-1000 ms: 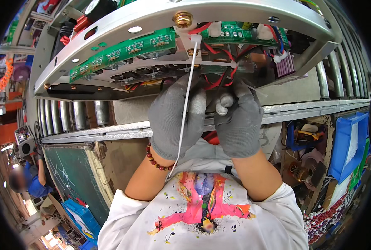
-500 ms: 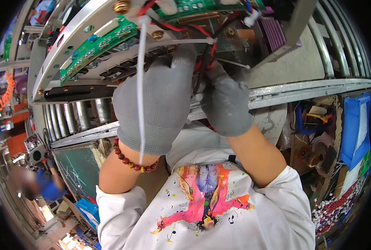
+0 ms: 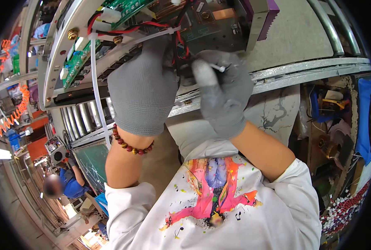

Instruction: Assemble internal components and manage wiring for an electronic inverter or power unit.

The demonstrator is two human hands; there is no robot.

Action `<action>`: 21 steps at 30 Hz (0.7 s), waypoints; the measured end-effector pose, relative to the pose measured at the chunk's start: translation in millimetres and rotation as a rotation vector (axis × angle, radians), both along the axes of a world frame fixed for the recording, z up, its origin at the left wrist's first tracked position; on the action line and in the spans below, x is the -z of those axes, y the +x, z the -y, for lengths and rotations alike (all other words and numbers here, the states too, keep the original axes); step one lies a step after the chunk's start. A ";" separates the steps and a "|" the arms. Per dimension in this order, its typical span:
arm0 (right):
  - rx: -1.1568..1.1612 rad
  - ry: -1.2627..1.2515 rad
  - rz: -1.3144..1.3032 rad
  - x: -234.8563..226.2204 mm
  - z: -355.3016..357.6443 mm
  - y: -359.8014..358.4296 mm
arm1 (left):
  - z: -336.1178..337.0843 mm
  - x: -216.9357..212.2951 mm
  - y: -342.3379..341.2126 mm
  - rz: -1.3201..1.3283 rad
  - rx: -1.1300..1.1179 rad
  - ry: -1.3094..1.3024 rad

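Note:
My left hand [image 3: 141, 91], in a grey knit glove, reaches into an open metal chassis [image 3: 60, 54]. Its fingers are bent against a bundle of red and black wires [image 3: 181, 43]; the fingertips are partly hidden. My right hand [image 3: 225, 93], gloved alike and slightly blurred, is closed beside the bundle, with the short end of a white cable tie [image 3: 219, 67] showing at its thumb and fingers. A second cable tie [image 3: 156, 35] crosses above my left hand to the wires. Another long white tie [image 3: 96, 79] hangs from wires at the chassis' left side.
Green circuit boards [image 3: 79, 62] and a purple finned part [image 3: 271, 18] sit in the chassis. It rests above a roller conveyor [image 3: 79, 118] with a metal rail [image 3: 310, 68]. A cluttered shelf with a blue bin [image 3: 364, 121] stands right. Far left, another person [image 3: 71, 183] works.
My right hand has drawn back slightly from the wires and turned, its thumb now showing. My left hand stays at the bundle. The view has shifted, so the chassis appears higher and further left.

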State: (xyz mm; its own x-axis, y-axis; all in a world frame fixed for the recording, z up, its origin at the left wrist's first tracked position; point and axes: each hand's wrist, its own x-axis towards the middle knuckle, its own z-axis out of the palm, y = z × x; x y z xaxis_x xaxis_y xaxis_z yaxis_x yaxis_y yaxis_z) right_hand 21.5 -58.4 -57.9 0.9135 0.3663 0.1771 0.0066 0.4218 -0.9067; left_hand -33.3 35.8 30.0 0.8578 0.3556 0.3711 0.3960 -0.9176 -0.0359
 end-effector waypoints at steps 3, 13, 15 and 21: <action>0.090 -0.049 0.299 1.7 -5.3 0.3 | 2.1 4.8 -2.8 0.040 -0.048 0.006; -0.107 -0.015 -0.085 6.9 -10.4 12.9 | -7.8 30.7 -12.4 0.330 0.030 0.052; -0.126 0.029 -0.118 8.3 -12.6 13.3 | -8.4 42.2 -12.7 0.380 0.015 0.058; -0.120 -0.020 -0.157 0.8 -18.9 10.3 | -0.2 47.1 -14.9 0.438 -0.069 0.178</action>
